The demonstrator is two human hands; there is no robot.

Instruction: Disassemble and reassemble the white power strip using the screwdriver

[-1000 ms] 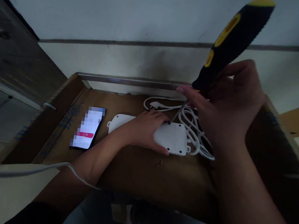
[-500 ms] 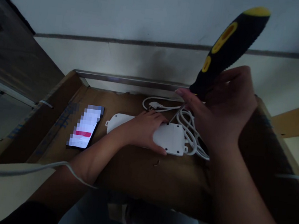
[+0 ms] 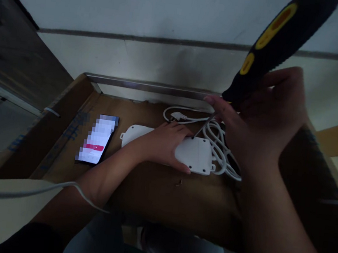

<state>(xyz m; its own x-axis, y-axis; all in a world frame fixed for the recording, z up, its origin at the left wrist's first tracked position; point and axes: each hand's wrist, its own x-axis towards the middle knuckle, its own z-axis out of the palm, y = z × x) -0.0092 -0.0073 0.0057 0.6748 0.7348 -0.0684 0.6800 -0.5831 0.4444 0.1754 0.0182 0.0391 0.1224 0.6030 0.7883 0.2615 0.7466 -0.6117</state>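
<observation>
Left hand (image 3: pixel 165 144) clamps a long white plastic case (image 3: pixel 196 153) mid-frame, right hand (image 3: pixel 266 118) grips a black-and-yellow screwdriver (image 3: pixel 267 58), tip at an upper-edge hole — tiny brownish screws (image 3: pixel 181 181) loose below, so probably partway, case not apart yet.

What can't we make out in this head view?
All head view:
Screwdriver: handle end cut off by top edge.
White power strip: middle covered by the left hand.
White cord: partly behind the right hand.
Phone: screen mosaicked, text unreadable.
Loose bits on the cardboard: too small to identify.
</observation>
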